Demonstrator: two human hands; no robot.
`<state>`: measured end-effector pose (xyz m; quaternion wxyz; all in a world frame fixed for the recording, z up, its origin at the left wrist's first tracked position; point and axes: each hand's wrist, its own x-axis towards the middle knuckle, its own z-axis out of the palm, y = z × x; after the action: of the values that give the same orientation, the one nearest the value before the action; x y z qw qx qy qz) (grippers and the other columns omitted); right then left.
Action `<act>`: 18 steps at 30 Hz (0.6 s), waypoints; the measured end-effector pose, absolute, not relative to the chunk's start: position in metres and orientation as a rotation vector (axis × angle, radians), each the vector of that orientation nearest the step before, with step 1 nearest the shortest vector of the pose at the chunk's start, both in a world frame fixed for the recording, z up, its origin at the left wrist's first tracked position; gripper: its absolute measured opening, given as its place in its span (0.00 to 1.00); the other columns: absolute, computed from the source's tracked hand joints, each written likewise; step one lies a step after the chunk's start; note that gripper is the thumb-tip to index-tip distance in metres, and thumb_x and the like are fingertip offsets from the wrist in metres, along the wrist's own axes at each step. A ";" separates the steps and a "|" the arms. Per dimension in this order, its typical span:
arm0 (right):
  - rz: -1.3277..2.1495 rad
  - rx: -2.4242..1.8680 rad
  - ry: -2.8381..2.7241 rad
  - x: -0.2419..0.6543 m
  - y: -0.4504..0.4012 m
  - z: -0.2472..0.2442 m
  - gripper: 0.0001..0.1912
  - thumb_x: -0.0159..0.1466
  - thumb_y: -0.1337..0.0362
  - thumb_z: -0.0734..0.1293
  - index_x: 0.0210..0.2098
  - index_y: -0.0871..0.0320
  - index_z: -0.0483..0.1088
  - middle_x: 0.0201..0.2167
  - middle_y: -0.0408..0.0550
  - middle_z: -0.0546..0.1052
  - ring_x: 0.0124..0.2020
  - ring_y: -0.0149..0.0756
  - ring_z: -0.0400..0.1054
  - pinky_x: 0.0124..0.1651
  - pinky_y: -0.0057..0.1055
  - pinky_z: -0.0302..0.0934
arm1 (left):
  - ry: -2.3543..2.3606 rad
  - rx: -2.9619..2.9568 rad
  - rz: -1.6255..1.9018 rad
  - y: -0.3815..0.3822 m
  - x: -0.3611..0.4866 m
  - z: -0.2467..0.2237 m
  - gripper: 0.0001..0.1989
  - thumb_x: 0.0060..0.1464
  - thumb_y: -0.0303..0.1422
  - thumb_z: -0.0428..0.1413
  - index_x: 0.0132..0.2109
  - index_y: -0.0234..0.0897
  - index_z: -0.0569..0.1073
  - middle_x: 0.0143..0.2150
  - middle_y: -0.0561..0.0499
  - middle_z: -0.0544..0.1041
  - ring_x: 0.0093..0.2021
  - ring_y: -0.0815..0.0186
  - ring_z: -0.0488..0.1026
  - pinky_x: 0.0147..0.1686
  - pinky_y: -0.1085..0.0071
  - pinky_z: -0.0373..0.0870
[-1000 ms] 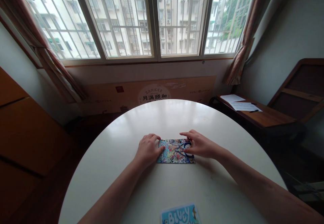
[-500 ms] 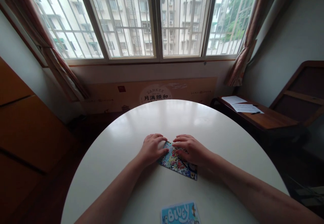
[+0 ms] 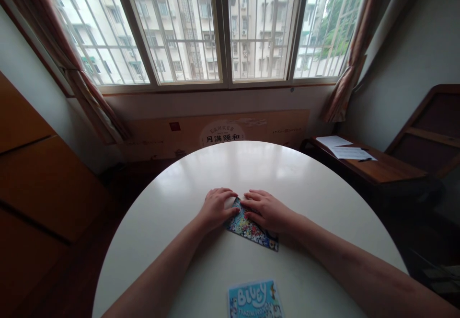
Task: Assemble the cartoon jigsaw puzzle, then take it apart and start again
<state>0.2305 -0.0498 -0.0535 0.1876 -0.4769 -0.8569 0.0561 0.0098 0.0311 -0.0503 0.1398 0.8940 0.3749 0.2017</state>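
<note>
My 2 hands are over the middle of the white tabletop (image 3: 172,188), well in from its curved far edge and from its left and right edges, and between them lies a flat multicoloured card (image 3: 247,232). It sits askew, its near edge slanting so that the near right corner comes closest to me. My left hand (image 3: 215,209) is at the card's left end, thumb on the printed face and fingers bent by the far left corner; the gap between thumb and fingers is fairly narrow, and I can't tell whether they pinch the card. My right hand (image 3: 268,211) lies over the far right part, fingers a little apart and slightly curved, thumb on the print, covering the far right corner. A dark blue curve (image 3: 272,234) shows just under this hand; I can't tell whether it's printed or a separate thing. Nearer to me, well apart from the card, lies a light blue booklet (image 3: 254,299) lettered "BLUEY", cut off at the bottom of my view. Past the tabletop's right edge stands a wooden side table (image 3: 398,168) with 2 white sheets (image 3: 350,153) on it and a slim dark object on the nearer sheet. Beyond the far edge are a printed tan panel (image 3: 187,124) and, above it, a barred window (image 3: 223,35) with 2 tied curtains (image 3: 345,90).
</note>
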 end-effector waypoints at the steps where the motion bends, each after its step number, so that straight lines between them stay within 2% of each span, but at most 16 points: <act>1: 0.153 -1.346 -2.414 0.230 -0.050 -0.053 0.22 0.71 0.55 0.60 0.62 0.53 0.69 0.63 0.53 0.68 0.64 0.48 0.60 0.67 0.46 0.55 | 1.083 2.576 0.593 0.031 0.011 -0.050 0.16 0.52 0.37 0.63 0.48 0.44 0.80 0.53 0.47 0.79 0.55 0.54 0.73 0.61 0.57 0.61; 6: 0.117 -1.350 -2.438 0.230 -0.049 -0.052 0.22 0.71 0.56 0.62 0.61 0.53 0.69 0.62 0.54 0.68 0.62 0.48 0.62 0.65 0.47 0.56 | 1.132 2.517 0.667 0.031 0.019 -0.049 0.11 0.56 0.29 0.57 0.44 0.42 0.81 0.47 0.49 0.82 0.49 0.58 0.76 0.56 0.61 0.66; 12: 0.094 -1.343 -2.441 0.228 -0.050 -0.051 0.21 0.71 0.56 0.61 0.60 0.54 0.69 0.60 0.54 0.70 0.61 0.48 0.62 0.64 0.48 0.57 | 1.160 2.421 0.755 0.030 0.026 -0.048 0.11 0.53 0.24 0.56 0.38 0.41 0.82 0.38 0.52 0.83 0.41 0.61 0.77 0.47 0.65 0.71; 18: 0.089 -1.331 -2.429 0.228 -0.052 -0.052 0.21 0.71 0.56 0.60 0.61 0.53 0.68 0.61 0.54 0.69 0.61 0.49 0.63 0.64 0.48 0.57 | 1.122 2.344 0.797 0.032 0.022 -0.051 0.16 0.50 0.22 0.56 0.42 0.43 0.81 0.35 0.54 0.82 0.39 0.63 0.77 0.45 0.68 0.73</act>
<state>0.2280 -0.0520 -0.0517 0.1844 -0.4720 -0.8615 0.0315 0.0223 0.0318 -0.0511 0.2101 0.8432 0.4034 0.2867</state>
